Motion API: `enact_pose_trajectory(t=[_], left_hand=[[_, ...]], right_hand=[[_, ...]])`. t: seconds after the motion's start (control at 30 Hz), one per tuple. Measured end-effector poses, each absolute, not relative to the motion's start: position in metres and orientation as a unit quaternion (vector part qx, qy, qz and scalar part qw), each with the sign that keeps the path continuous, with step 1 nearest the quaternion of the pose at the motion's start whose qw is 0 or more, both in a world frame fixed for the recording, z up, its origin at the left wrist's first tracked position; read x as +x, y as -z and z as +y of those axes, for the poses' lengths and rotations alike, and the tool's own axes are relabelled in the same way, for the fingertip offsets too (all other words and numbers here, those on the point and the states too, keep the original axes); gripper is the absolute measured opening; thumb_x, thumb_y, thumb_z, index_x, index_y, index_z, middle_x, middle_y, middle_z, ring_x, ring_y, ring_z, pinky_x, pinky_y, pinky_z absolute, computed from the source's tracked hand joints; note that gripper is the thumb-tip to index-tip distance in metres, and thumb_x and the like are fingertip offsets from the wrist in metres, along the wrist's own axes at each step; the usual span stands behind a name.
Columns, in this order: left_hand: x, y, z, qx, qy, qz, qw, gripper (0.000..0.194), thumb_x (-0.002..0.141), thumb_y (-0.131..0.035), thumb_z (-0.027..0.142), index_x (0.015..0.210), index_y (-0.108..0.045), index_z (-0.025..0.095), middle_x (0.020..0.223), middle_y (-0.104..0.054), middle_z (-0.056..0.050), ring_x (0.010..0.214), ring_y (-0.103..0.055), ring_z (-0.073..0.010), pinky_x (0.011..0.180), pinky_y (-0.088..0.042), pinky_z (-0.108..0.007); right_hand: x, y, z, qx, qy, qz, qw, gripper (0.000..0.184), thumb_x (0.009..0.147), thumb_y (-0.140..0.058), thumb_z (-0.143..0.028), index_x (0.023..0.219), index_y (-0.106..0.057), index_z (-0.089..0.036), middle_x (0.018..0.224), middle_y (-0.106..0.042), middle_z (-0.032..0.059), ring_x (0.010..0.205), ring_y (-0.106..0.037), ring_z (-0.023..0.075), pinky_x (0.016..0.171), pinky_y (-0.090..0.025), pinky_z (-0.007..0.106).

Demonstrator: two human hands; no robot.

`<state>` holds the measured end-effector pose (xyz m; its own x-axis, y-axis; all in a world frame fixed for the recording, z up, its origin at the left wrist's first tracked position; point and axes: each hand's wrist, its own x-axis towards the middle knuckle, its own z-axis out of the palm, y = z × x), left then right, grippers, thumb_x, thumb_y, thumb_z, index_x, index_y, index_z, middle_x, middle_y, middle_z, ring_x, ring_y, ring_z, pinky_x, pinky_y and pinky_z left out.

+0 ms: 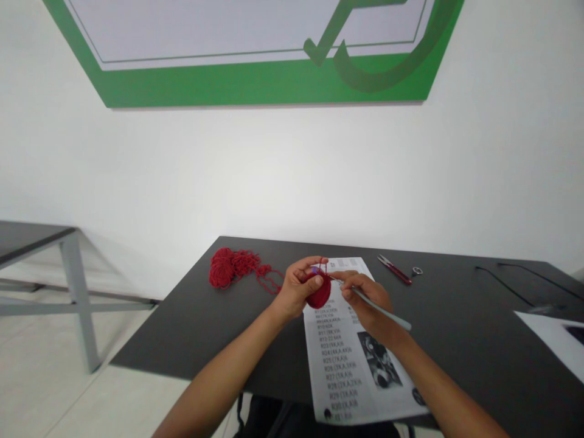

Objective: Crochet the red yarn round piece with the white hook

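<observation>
Between the thumb and fingers of my left hand is a round piece of red crochet work. A strand of red yarn loops up over the raised left index finger, and a small purple marker shows by the fingers. My right hand grips a crochet hook with a pale grey-green handle, its metal tip at the top right edge of the crochet work. To the left lies a ball of red yarn, from which a loose strand runs towards my left hand.
Under my hands is a printed sheet with rows of text and a photo. Red-handled thread snips and a small metal ring lie behind on the dark table. Eyeglasses and another paper are at right.
</observation>
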<state>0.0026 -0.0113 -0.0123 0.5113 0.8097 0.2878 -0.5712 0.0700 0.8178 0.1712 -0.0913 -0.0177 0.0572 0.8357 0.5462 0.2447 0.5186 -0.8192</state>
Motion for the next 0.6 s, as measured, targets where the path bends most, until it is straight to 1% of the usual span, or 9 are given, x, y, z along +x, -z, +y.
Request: enact_pose_trajectory(t=[0.07,0.13,0.3,0.4,0.5,0.6], left_hand=[[0.0025,0.0097,-0.0125,0.470,-0.472,0.119,0.736,0.050,0.063,-0.094,0.034,0.106,-0.075,0.016,0.090,-0.078,-0.005,0.077,-0.072,-0.0143,0.074,-0.054,-0.024],[0.0023,0.0077,-0.0132,0.456,-0.462,0.113,0.752,0.049,0.063,-0.095,0.034,0.104,-0.075,0.017,0.088,-0.078,-0.005,0.075,-0.072,-0.0143,0.071,-0.055,-0.024],[0.0018,0.0080,-0.0124,0.412,-0.432,0.083,0.798,0.046,0.064,-0.094,0.033,0.102,-0.074,0.016,0.082,-0.076,-0.004,0.062,-0.067,-0.0096,0.058,-0.051,-0.018],[0.0015,0.0114,-0.0102,0.391,-0.411,0.077,0.820,0.046,0.064,-0.094,0.034,0.101,-0.074,0.016,0.076,-0.074,-0.002,0.056,-0.064,-0.0078,0.052,-0.047,-0.016],[0.0010,0.0142,-0.0079,0.386,-0.406,0.077,0.825,0.046,0.064,-0.094,0.034,0.101,-0.073,0.015,0.073,-0.072,0.000,0.052,-0.060,-0.0061,0.051,-0.046,-0.015],[0.0003,0.0147,-0.0069,0.389,-0.402,0.079,0.825,0.049,0.063,-0.094,0.036,0.102,-0.072,0.015,0.072,-0.071,0.000,0.049,-0.057,-0.0058,0.049,-0.045,-0.016]], right_hand=[[0.1691,0.0166,-0.0925,-0.415,-0.276,-0.619,0.607,0.022,0.093,-0.067,-0.049,0.091,-0.069,-0.026,0.119,-0.076,0.0052,0.111,-0.071,0.0232,0.095,-0.056,0.035],[0.1672,0.0161,-0.0939,-0.406,-0.308,-0.596,0.620,0.022,0.093,-0.067,-0.048,0.090,-0.068,-0.026,0.119,-0.077,0.0052,0.111,-0.072,0.0237,0.096,-0.056,0.037],[0.1655,0.0170,-0.0959,-0.375,-0.383,-0.570,0.623,0.021,0.094,-0.065,-0.046,0.090,-0.064,-0.025,0.124,-0.075,0.0062,0.114,-0.071,0.0246,0.099,-0.055,0.041],[0.1650,0.0181,-0.0952,-0.384,-0.365,-0.574,0.625,0.020,0.094,-0.067,-0.046,0.090,-0.065,-0.025,0.122,-0.076,0.0059,0.112,-0.072,0.0239,0.098,-0.055,0.039],[0.1648,0.0197,-0.0939,-0.409,-0.305,-0.597,0.619,0.018,0.092,-0.068,-0.045,0.090,-0.067,-0.027,0.119,-0.077,0.0043,0.111,-0.072,0.0228,0.097,-0.055,0.036],[0.1656,0.0200,-0.0939,-0.422,-0.260,-0.629,0.599,0.018,0.092,-0.068,-0.046,0.092,-0.069,-0.028,0.122,-0.076,0.0035,0.114,-0.070,0.0221,0.097,-0.053,0.034]])
